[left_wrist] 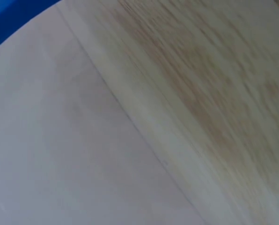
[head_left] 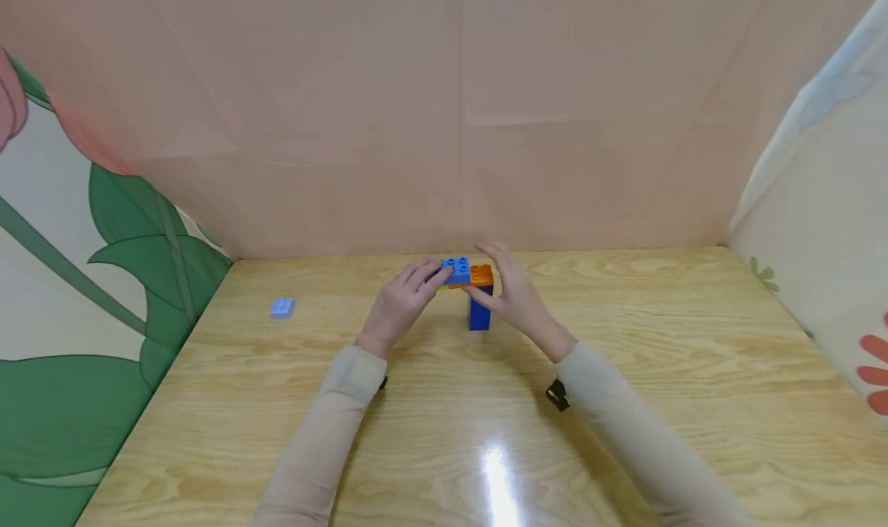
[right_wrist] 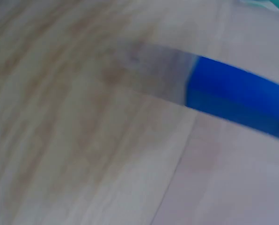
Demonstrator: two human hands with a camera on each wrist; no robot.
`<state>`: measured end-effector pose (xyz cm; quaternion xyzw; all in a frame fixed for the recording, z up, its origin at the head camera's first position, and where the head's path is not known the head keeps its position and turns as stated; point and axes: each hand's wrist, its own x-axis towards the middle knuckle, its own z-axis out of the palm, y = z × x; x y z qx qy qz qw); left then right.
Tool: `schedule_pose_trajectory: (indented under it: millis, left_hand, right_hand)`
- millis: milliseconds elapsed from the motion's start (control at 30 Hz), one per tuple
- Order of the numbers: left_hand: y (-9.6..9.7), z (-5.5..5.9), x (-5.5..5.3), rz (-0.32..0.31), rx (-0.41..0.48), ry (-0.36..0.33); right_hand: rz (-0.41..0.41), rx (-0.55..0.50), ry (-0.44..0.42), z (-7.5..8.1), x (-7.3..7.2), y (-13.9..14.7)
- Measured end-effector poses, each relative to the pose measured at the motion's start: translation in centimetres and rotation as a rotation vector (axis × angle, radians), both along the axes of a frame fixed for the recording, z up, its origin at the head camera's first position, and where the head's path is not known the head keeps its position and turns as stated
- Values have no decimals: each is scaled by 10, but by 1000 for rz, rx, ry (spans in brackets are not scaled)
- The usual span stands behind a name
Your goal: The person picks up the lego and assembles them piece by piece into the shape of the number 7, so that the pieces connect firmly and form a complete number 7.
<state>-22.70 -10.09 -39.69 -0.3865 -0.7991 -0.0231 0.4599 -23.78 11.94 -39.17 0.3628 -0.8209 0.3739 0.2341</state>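
A dark blue block column [head_left: 479, 315] stands upright on the table, with an orange brick [head_left: 481, 275] across its top. To the left of it, a lighter blue studded brick [head_left: 458, 268] overlaps the orange one, and a sliver of yellow shows underneath. My left hand [head_left: 398, 303] grips the left end of that lighter blue brick, covering part of it. Close by on the right, my right hand [head_left: 519, 302] has thumb and fingers spread around the orange brick; contact is unclear. The right wrist view catches the column [right_wrist: 238, 89] sideways; only a blue edge [left_wrist: 13, 16] appears in the left wrist view.
A pale blue brick [head_left: 281, 307] lies alone on the wooden table [head_left: 430, 450], toward its left side. Behind the table rises a pinkish cloth backdrop [head_left: 458, 126]. Printed cloth panels with leaves and flowers flank both sides.
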Motion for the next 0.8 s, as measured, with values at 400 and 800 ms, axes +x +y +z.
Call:
schedule_pose_trajectory:
  millis: [400,800]
  left_hand:
    - [-3,3,3,18,11,-143]
    - [-65,6,14,260,477,-532]
  right_hand:
    - [51,-104,-730,5,-6,32]
    - [20,-116,-754,5,-8,32]
